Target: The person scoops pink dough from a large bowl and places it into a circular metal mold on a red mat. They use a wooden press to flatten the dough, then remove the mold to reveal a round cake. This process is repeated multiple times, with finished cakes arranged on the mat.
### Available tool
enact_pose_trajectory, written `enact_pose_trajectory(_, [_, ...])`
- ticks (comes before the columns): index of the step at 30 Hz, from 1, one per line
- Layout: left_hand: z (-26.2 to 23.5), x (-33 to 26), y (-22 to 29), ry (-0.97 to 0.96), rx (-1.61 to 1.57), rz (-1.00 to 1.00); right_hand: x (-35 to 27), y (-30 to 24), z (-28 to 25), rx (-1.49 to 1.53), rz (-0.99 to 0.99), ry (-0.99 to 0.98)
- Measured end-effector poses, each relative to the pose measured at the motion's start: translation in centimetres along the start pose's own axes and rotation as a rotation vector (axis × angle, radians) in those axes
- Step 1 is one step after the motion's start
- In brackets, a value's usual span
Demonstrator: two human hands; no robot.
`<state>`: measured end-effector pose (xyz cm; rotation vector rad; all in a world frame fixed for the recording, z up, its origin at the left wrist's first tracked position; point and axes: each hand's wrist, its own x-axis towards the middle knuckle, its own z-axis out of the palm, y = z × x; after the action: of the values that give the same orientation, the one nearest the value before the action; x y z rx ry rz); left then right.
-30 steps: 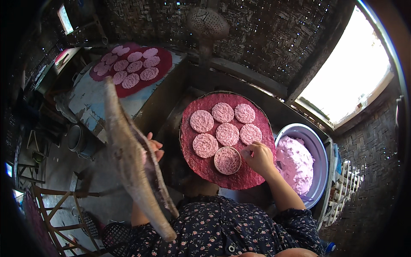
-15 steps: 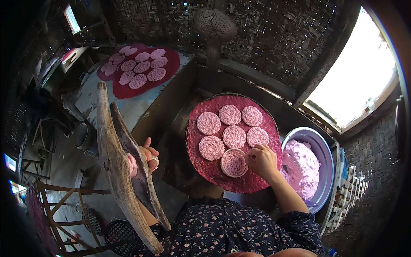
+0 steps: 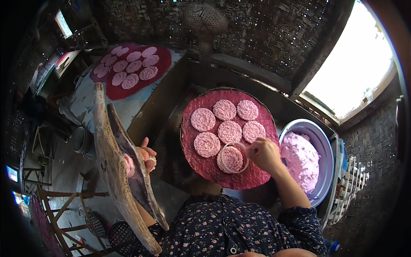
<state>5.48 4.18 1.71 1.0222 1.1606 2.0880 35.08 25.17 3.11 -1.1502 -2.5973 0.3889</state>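
My right hand (image 3: 264, 154) pinches a thin pale ring (image 3: 233, 157) by its right edge. The ring is tilted, raised just over a round pink lacy disc (image 3: 231, 160) at the near edge of a red cloth-covered round board (image 3: 205, 167). Several more such discs (image 3: 206, 144) lie flat on the board. At the left, my left hand (image 3: 147, 155) grips a two-piece curved wooden press (image 3: 109, 171), partly hidden behind it, fingers showing past its right piece. Pink dough (image 3: 129, 165) shows between the two pieces. A whitish bit (image 3: 152, 162) is by the fingers.
To the right stands a purple-grey basin (image 3: 327, 171) with a mound of pink dough (image 3: 299, 160). Far left, a table (image 3: 135, 100) bears red cloths (image 3: 113, 91) with several pink discs. A wooden rack (image 3: 64, 212) stands lower left; a bright window (image 3: 355, 60) is at the upper right.
My right hand has lifted the ring up off the nearest disc, which now lies bare on the board. My left hand keeps its hold on the press. The whole view has shifted slightly.
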Motion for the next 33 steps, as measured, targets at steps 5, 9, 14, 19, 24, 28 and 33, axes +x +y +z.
enact_pose_trajectory(5, [0.9,0.6,0.1,-0.048,0.145,0.188,-1.1,2.9,-3.5,-0.11,0.183,-0.034])
enact_pose_trajectory(9, [1.5,0.7,0.0,-0.046,0.114,0.162,-2.1,4.2,-3.6,-0.205,0.187,-0.047])
enact_pose_trajectory(14, [1.8,0.8,-0.3,-0.07,0.138,0.154,-2.5,5.0,-2.6,-0.162,0.2,-0.055])
enact_pose_trajectory(19, [1.3,0.5,-1.2,-0.113,0.174,0.192,-2.4,5.2,-1.9,-0.145,0.195,-0.063])
enact_pose_trajectory(24, [1.2,1.1,-0.3,-0.237,0.249,0.22,-2.6,4.2,-3.4,-0.061,0.197,0.048])
enact_pose_trajectory(28, [5.3,2.0,1.0,-0.129,-0.044,-0.283,-3.5,2.0,-5.4,0.29,0.083,0.043])
enact_pose_trajectory(33, [15.0,4.8,-2.7,-0.175,0.924,0.495,-5.5,-1.3,-5.2,1.222,0.055,-0.568])
